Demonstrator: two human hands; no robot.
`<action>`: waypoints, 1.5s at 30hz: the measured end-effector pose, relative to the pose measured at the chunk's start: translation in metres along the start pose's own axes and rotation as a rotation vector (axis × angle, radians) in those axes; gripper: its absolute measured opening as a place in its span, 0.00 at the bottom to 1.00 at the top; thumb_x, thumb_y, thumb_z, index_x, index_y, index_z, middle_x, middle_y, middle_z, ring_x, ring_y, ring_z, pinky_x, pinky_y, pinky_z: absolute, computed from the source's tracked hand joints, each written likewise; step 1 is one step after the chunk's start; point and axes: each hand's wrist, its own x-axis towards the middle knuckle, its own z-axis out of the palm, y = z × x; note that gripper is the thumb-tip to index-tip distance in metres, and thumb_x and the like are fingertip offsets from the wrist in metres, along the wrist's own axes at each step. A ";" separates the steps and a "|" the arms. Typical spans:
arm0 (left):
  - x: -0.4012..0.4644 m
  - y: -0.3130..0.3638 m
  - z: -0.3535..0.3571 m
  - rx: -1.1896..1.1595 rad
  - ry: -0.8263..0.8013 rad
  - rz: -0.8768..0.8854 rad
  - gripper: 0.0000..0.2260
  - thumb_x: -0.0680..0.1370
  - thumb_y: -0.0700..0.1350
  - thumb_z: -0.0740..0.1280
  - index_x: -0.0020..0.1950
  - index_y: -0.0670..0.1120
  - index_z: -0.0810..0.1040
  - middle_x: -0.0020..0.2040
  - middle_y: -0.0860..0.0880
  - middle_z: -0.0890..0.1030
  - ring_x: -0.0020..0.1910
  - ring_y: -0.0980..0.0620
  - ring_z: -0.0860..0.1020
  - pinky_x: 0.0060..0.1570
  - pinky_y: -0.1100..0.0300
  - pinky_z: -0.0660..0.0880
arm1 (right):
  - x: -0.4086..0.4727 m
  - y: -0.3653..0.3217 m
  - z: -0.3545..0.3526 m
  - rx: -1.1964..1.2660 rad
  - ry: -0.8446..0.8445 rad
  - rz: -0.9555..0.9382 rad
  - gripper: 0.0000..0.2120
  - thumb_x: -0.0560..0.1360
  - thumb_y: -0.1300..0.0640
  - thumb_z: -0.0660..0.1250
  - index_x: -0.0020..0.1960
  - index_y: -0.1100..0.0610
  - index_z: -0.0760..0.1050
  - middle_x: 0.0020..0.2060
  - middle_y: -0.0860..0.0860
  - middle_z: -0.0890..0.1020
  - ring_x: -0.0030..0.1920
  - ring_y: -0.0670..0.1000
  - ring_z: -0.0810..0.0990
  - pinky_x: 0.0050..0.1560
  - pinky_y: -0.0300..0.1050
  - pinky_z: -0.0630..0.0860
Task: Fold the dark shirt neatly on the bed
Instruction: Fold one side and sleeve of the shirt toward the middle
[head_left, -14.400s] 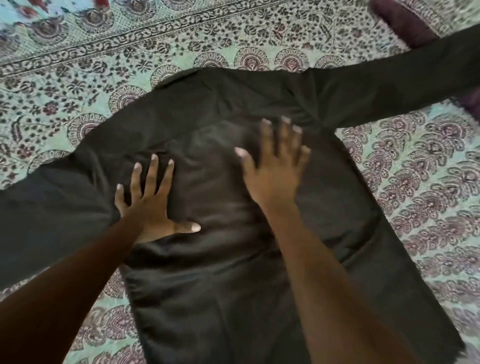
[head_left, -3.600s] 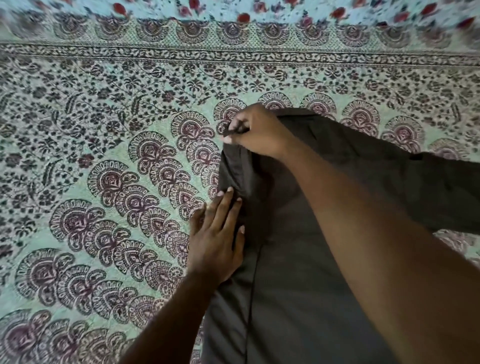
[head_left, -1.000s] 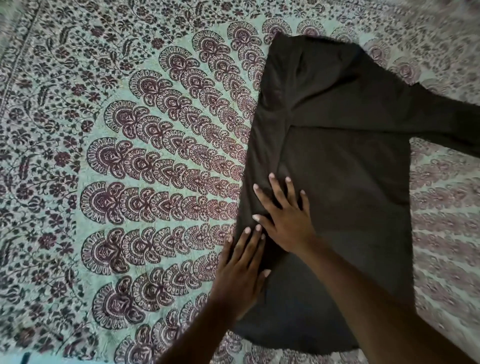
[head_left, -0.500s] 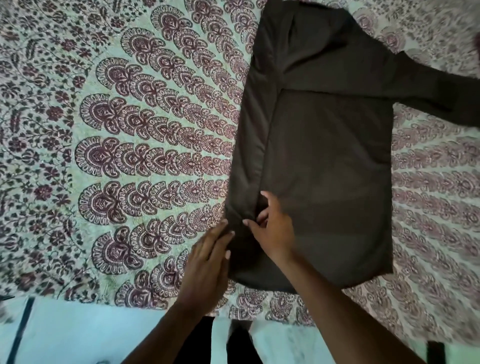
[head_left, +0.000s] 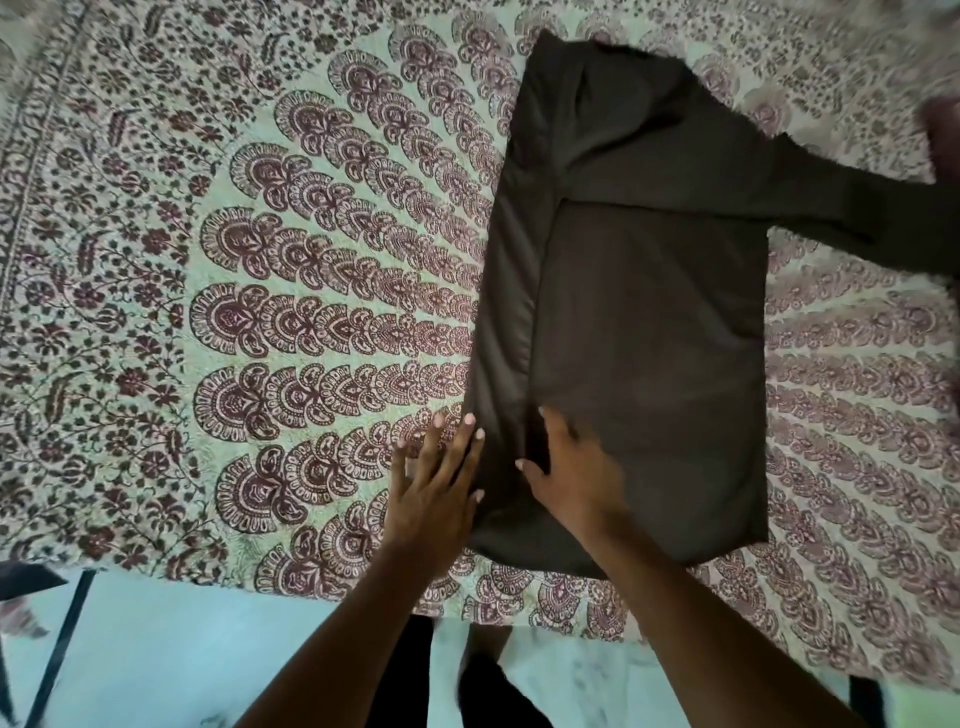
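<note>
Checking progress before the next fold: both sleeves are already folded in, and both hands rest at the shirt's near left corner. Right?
Not quite. In the head view only the left side of the shirt is folded in; the other sleeve lies spread out to the right on the bedspread. The left hand and right hand are at the near left corner.

Pretty soft, even light here, no hard shadows anywhere and no glare. The dark shirt (head_left: 649, 322) soaks up most of it, so its folds barely read. Wide-angle lens bends the bedspread (head_left: 234, 291) pattern toward the edges. Top corners are smeared and washed out, and both hands (head_left: 436, 499) look a bit motion-blurred. The pale floor (head_left: 171, 644) is the brightest patch.
</note>
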 end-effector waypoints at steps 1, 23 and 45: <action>-0.002 0.000 0.001 0.001 -0.002 0.003 0.31 0.84 0.59 0.53 0.85 0.49 0.53 0.86 0.50 0.48 0.83 0.39 0.56 0.78 0.33 0.52 | 0.002 -0.002 -0.006 -0.082 0.087 -0.139 0.30 0.79 0.43 0.67 0.77 0.51 0.65 0.67 0.54 0.74 0.66 0.60 0.76 0.60 0.57 0.78; 0.049 0.037 -0.025 -0.141 0.201 -0.150 0.30 0.83 0.54 0.57 0.82 0.41 0.63 0.81 0.42 0.65 0.77 0.41 0.67 0.74 0.40 0.64 | 0.164 0.011 -0.042 -0.386 0.170 -0.719 0.33 0.83 0.36 0.52 0.84 0.48 0.54 0.85 0.48 0.50 0.84 0.52 0.51 0.79 0.64 0.58; 0.249 0.027 -0.060 0.034 0.245 -0.153 0.32 0.84 0.60 0.54 0.85 0.45 0.55 0.86 0.48 0.52 0.85 0.49 0.51 0.81 0.43 0.56 | 0.328 0.039 -0.117 -0.419 0.142 -0.698 0.36 0.77 0.25 0.41 0.83 0.35 0.44 0.84 0.42 0.46 0.84 0.48 0.48 0.79 0.65 0.57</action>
